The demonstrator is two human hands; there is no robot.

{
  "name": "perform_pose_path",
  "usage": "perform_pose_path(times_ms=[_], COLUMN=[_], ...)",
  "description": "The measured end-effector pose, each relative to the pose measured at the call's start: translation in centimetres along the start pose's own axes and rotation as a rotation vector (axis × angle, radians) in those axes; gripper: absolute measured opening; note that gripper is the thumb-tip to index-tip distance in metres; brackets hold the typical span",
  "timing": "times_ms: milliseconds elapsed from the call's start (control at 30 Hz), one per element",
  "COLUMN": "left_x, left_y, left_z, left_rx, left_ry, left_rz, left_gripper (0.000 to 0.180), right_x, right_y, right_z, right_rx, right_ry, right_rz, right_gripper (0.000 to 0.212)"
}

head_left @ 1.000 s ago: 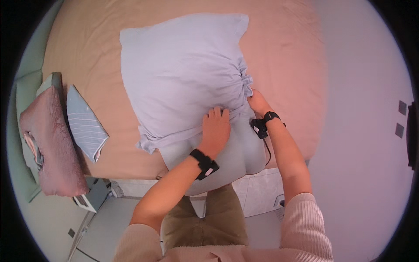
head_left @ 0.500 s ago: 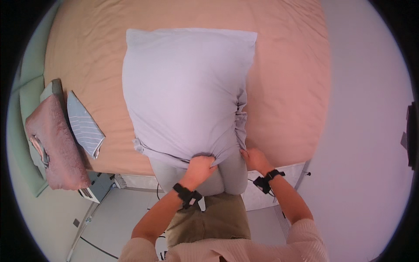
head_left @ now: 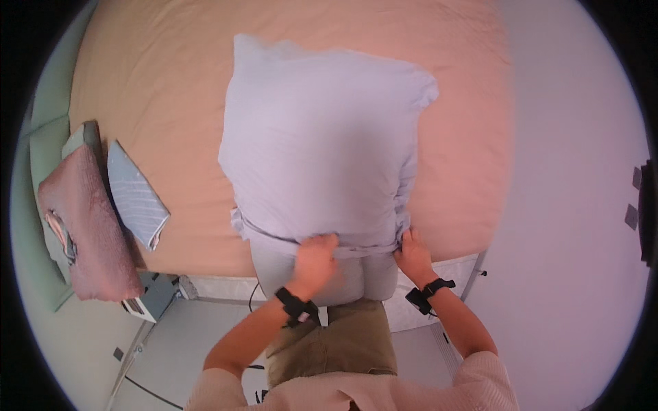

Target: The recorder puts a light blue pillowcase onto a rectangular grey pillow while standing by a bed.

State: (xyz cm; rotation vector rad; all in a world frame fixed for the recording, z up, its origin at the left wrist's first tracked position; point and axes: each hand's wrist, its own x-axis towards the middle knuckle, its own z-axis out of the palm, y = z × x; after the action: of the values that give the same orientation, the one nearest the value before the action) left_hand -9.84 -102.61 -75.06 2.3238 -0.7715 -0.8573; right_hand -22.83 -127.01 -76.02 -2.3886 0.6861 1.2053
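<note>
The lavender pillowcase lies on the bed, most of its length over the bed and its hem close to the bed's near edge. The grey pillow protrudes from the hem and overhangs that edge, against the trousers. The right hand pinches the hem at its right corner. The left hand is curled at the middle of the hem; motion blur prevents telling whether its fingers close on fabric. A folded striped cloth lies toward the bed's near left corner.

Step in hand, as judged: drawing the case over the pillow. The next move would call for a firm hold on both hem corners and an even pull toward the body.
</note>
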Motion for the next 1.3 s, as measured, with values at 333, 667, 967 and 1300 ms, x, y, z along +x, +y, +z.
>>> perform_pose_path(times_ms=[333, 667, 967, 1300], left_x=[-6.6, -15.4, -13.2, -0.3], left_y=[-19.4, -18.0, -17.4, -23.8], left_z=[-5.6, -3.5, -7.0, -8.3], left_rx=[-0.055, -0.007, -0.069, -1.021], left_ry=[0.388, 0.067, 0.159, 0.143], left_rz=[-0.169, -0.299, -0.245, -0.613], left_gripper=[0.024, 0.027, 0.044, 0.064], right_x=[0.9, -4.8, -2.3, 10.7], right_y=[-13.3, -12.5, -13.2, -13.1], right_z=[2.6, 5.7, 1.9, -0.6], right_rx=[0.113, 0.024, 0.304, 1.114], right_ry=[0.584, 0.381, 0.247, -0.039], right_rz=[-0.52, -0.564, -0.56, -0.077], right_gripper=[0.023, 0.016, 0.031, 0.06])
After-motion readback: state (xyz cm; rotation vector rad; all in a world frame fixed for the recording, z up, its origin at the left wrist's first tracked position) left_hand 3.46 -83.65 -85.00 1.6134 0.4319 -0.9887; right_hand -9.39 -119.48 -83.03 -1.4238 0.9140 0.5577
